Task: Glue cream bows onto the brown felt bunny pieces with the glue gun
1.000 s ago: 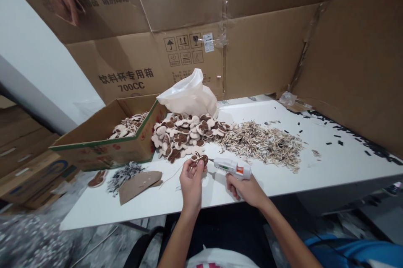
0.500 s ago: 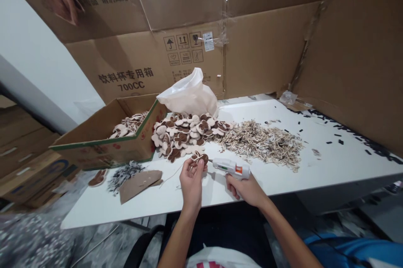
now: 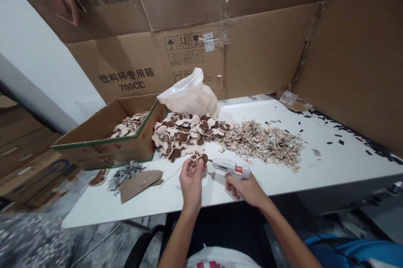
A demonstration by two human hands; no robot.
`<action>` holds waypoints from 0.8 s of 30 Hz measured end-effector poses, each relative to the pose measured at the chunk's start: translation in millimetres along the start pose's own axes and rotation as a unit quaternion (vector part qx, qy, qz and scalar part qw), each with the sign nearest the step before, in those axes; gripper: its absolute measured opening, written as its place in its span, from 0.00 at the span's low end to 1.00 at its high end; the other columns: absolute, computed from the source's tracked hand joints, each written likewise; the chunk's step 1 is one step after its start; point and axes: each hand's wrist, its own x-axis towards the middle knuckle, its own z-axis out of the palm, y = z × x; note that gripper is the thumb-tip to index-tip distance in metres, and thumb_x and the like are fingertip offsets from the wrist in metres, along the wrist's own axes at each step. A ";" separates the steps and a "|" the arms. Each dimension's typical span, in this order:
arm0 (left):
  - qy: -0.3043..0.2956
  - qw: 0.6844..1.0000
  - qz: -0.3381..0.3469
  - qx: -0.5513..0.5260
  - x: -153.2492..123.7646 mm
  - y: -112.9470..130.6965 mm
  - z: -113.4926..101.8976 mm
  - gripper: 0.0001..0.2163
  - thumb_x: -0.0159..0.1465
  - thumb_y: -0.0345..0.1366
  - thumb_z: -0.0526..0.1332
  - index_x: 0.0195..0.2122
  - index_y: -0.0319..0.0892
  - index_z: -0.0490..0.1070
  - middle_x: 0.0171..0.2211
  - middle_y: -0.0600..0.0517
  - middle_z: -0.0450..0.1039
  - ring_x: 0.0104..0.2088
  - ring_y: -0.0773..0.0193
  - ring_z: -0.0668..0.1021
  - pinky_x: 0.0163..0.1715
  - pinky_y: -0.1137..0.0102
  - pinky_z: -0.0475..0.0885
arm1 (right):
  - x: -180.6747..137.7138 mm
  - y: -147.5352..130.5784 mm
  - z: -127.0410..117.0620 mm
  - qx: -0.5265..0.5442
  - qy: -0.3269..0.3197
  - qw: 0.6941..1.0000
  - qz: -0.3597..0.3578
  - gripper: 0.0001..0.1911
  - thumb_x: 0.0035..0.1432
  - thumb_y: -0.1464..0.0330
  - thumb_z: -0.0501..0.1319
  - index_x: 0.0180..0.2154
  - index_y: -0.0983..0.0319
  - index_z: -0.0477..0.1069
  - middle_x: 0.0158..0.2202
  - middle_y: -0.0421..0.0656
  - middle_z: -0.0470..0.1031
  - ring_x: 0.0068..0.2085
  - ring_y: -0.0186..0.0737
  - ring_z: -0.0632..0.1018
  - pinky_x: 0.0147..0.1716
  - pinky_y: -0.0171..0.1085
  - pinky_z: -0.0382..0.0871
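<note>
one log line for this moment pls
left hand: holds brown cutout | right hand: grips glue gun, nozzle at cutout | behind: cutout pile, cardboard box | surface: white table

Glue gun (image 3: 231, 166): white plastic, smooth, slight gloss; orange plastic trigger.
Piece (image 3: 199, 157) at its tip: matt cream and brown faces; thin wood or felt, cannot tell which.
Pile (image 3: 182, 134) of like pieces: same matt finish.
Heap (image 3: 261, 142) of small cut-outs: pale, dull, rough-looking.
Table (image 3: 315, 175): white, smooth, faint sheen.
Box (image 3: 94, 146): brown cardboard, matt, green printed rim.
Walls (image 3: 267, 50): matt brown cardboard, creased; glossy clear tape (image 3: 220, 39).
Bag (image 3: 189, 94): thin whitish plastic, crinkled, shiny.
Scrap (image 3: 140, 180): matt brown card.
</note>
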 end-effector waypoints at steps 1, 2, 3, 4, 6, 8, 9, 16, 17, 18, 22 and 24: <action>0.001 1.000 -0.001 0.000 0.0 0.1 -0.1 0.19 0.60 0.45 0.72 0.45 0.41 0.71 0.38 0.51 0.77 0.36 0.64 0.82 0.39 0.71 0.76 | 0.2 0.4 0.2 0.001 0.002 1.000 0.001 0.14 0.54 0.65 0.61 0.19 0.61 0.70 0.13 0.35 0.67 0.14 0.32 0.68 0.15 0.30 0.63; 0.001 1.000 -0.002 -0.001 0.0 0.2 -0.1 0.19 0.60 0.45 0.72 0.46 0.41 0.71 0.38 0.50 0.77 0.36 0.64 0.82 0.39 0.71 0.76 | 0.3 0.6 0.4 0.002 0.005 1.000 0.003 0.13 0.54 0.65 0.61 0.19 0.61 0.70 0.13 0.35 0.68 0.14 0.32 0.68 0.15 0.29 0.63; 0.002 1.000 -0.002 -0.001 0.0 0.3 -0.1 0.19 0.60 0.45 0.72 0.46 0.41 0.71 0.38 0.50 0.77 0.36 0.63 0.82 0.40 0.71 0.76 | 0.4 0.5 0.6 0.003 0.009 1.000 0.005 0.13 0.54 0.65 0.61 0.19 0.61 0.70 0.13 0.35 0.67 0.14 0.32 0.68 0.15 0.29 0.63; 0.004 1.000 -0.004 -0.002 0.1 0.4 -0.2 0.19 0.60 0.45 0.72 0.46 0.41 0.71 0.38 0.50 0.77 0.36 0.63 0.82 0.40 0.71 0.76 | 0.4 0.3 0.7 0.002 0.011 1.000 0.005 0.13 0.54 0.65 0.61 0.19 0.61 0.70 0.13 0.35 0.67 0.14 0.32 0.68 0.15 0.29 0.63; 0.004 1.000 -0.009 -0.005 0.3 0.5 -0.2 0.19 0.60 0.44 0.72 0.46 0.41 0.71 0.38 0.51 0.77 0.36 0.64 0.82 0.40 0.71 0.76 | 0.4 -0.5 0.8 0.001 0.012 1.000 0.002 0.13 0.53 0.65 0.61 0.19 0.61 0.70 0.13 0.35 0.67 0.14 0.31 0.68 0.15 0.29 0.63; 0.006 1.000 -0.015 -0.010 0.5 0.6 -0.2 0.18 0.60 0.44 0.72 0.45 0.41 0.71 0.37 0.52 0.76 0.35 0.65 0.82 0.39 0.72 0.75 | 0.4 -1.3 0.9 0.000 0.010 1.000 -0.001 0.13 0.53 0.65 0.60 0.19 0.61 0.70 0.13 0.35 0.67 0.14 0.32 0.68 0.15 0.29 0.63; 0.006 1.000 -0.016 -0.012 0.7 0.7 -0.3 0.18 0.60 0.44 0.72 0.45 0.41 0.70 0.37 0.52 0.76 0.35 0.65 0.82 0.39 0.72 0.75 | 0.5 -1.6 1.0 0.000 0.008 1.000 -0.003 0.13 0.53 0.65 0.60 0.19 0.61 0.70 0.13 0.35 0.67 0.14 0.32 0.69 0.15 0.30 0.63; 0.013 1.000 -0.010 -0.021 2.0 -0.5 0.2 0.19 0.60 0.44 0.72 0.46 0.40 0.70 0.37 0.52 0.76 0.35 0.65 0.82 0.38 0.72 0.76 | -0.9 -3.0 0.6 -0.003 0.013 1.000 0.002 0.14 0.54 0.64 0.61 0.19 0.61 0.69 0.12 0.35 0.67 0.14 0.32 0.69 0.16 0.30 0.63; 0.017 1.000 -0.009 -0.023 2.3 -0.8 0.4 0.20 0.60 0.44 0.72 0.47 0.41 0.70 0.37 0.52 0.76 0.35 0.65 0.82 0.38 0.72 0.76 | -1.4 -3.4 0.1 -0.002 0.008 1.000 -0.002 0.15 0.55 0.63 0.61 0.19 0.61 0.70 0.12 0.35 0.67 0.14 0.32 0.69 0.16 0.30 0.63; 0.021 0.999 -0.010 -0.026 2.5 -1.1 0.5 0.20 0.60 0.44 0.72 0.47 0.41 0.70 0.37 0.53 0.75 0.35 0.66 0.82 0.38 0.72 0.76 | -1.9 -3.6 -0.7 0.001 -0.002 1.000 -0.009 0.15 0.56 0.62 0.61 0.20 0.60 0.70 0.12 0.35 0.67 0.15 0.32 0.69 0.16 0.30 0.63; 0.030 0.999 -0.011 -0.036 3.0 -1.2 0.9 0.24 0.59 0.43 0.73 0.52 0.43 0.66 0.35 0.55 0.76 0.33 0.66 0.82 0.39 0.71 0.76 | -3.1 -1.4 -5.2 0.020 -0.056 0.998 -0.032 0.16 0.60 0.59 0.60 0.24 0.60 0.72 0.15 0.36 0.71 0.16 0.33 0.70 0.19 0.31 0.66; 0.031 0.999 -0.007 -0.032 2.7 -0.7 0.8 0.23 0.58 0.43 0.73 0.49 0.42 0.66 0.34 0.54 0.76 0.32 0.66 0.82 0.38 0.70 0.77 | -2.8 1.9 -8.1 0.036 -0.066 0.997 -0.027 0.15 0.60 0.56 0.61 0.28 0.60 0.72 0.18 0.37 0.75 0.16 0.33 0.70 0.18 0.31 0.64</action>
